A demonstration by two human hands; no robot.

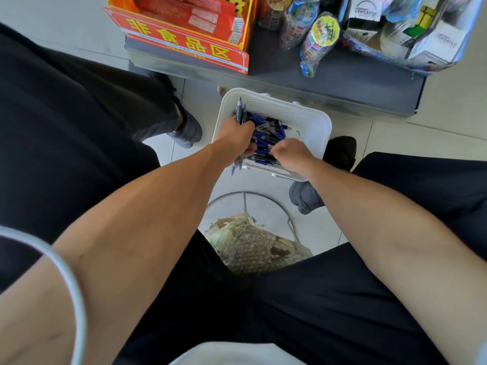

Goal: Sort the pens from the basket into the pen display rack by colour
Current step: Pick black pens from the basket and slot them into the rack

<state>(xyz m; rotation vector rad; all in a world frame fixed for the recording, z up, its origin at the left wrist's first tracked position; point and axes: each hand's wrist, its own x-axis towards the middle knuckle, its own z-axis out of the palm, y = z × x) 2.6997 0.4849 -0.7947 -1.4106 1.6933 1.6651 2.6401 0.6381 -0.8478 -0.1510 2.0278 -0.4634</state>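
A white plastic basket sits on the floor between my feet, with a pile of blue and dark pens in its left half. My left hand grips a bunch of dark pens over the basket's left edge; their ends stick out above and below the fist. My right hand reaches into the pile with curled fingers at the pens; what they hold is hidden. No pen display rack is in view.
A grey shelf base stands just behind the basket, carrying a red and yellow sign box and packaged toys. A wire-framed stool with crumpled packing is below me. Another person's dark-trousered legs and shoe stand left.
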